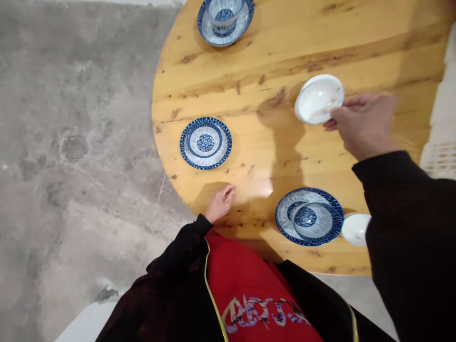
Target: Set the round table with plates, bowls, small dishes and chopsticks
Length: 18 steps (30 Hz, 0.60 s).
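My right hand point(366, 121) grips a small white bowl point(317, 102) by its near right rim, thumb on the inside, and holds it tilted above the table. My left hand point(221, 203) is closed with its fingers curled, by the table's near left edge, and nothing shows in it. Just beyond it lies a blue-and-white patterned plate point(227, 142) with a matching bowl point(205, 143) that seems to stand in it. Nearer to me on the right is a larger blue-rimmed plate point(285, 213) holding a patterned bowl point(320, 223).
Another white bowl point(355, 229) sits beside the right-hand plate, partly behind my sleeve. On the far side of the round wooden table point(213, 85) is a blue-rimmed plate point(245, 23) with a bowl point(224, 21) on it. A white perforated basket or crate point(441, 156) shows at the right edge.
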Motion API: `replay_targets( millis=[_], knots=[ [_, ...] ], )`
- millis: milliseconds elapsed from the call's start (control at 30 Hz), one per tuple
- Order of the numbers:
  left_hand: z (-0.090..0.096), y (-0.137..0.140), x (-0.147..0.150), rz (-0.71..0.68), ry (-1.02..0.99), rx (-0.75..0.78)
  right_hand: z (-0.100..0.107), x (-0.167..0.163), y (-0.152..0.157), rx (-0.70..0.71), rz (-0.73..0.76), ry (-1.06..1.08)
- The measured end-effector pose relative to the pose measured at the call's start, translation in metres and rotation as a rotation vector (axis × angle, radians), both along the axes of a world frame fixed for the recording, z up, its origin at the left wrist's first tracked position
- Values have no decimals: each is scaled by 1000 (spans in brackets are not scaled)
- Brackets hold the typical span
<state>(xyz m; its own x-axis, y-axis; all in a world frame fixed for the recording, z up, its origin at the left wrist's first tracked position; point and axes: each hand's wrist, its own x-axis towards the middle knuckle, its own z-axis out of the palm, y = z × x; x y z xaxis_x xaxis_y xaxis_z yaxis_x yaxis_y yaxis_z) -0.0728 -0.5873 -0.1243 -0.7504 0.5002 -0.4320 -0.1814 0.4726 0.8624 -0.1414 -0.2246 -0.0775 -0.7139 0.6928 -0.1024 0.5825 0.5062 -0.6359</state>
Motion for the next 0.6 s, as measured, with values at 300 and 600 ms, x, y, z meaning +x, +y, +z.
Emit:
replay_targets(
  millis=[300, 600],
  knots=[
    [-7, -21, 8, 287, -103, 65, -18, 68, -136, -357, 331, -236],
    [-14, -15, 3, 324, -123, 106, -36, 63, -174, -147, 514, -313]
  ],
)
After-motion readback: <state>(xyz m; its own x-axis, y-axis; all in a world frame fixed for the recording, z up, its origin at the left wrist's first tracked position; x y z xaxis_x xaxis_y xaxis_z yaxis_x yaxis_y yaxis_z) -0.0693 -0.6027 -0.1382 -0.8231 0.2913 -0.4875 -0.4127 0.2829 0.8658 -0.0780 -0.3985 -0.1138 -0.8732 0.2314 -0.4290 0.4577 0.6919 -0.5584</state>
